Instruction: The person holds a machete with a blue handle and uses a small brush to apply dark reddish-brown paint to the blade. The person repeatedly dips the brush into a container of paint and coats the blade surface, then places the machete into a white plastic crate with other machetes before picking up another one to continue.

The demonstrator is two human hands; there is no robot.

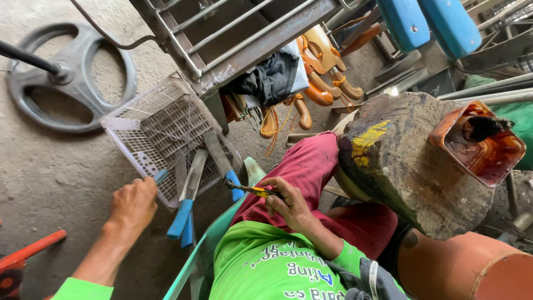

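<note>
My left hand (132,206) reaches to the near rim of a white plastic mesh basket (145,135) on the concrete floor. Its fingers are curled around the end of a small blue tool handle (161,176). In the basket lie flat metal files with blue handles (186,203) that stick out over the rim. My right hand (287,203) rests on my dark red trouser leg (311,166) and grips a pair of pliers (250,190) with yellow and black handles, jaws pointing left toward the basket.
A heavy dark wooden block (408,161) stands at right, with a rusty orange container (478,142) beside it. A grey wheel-shaped base (72,78) lies far left. A metal rack (233,39), orange wooden handles (325,72) and a green plastic chair edge (214,236) surround me.
</note>
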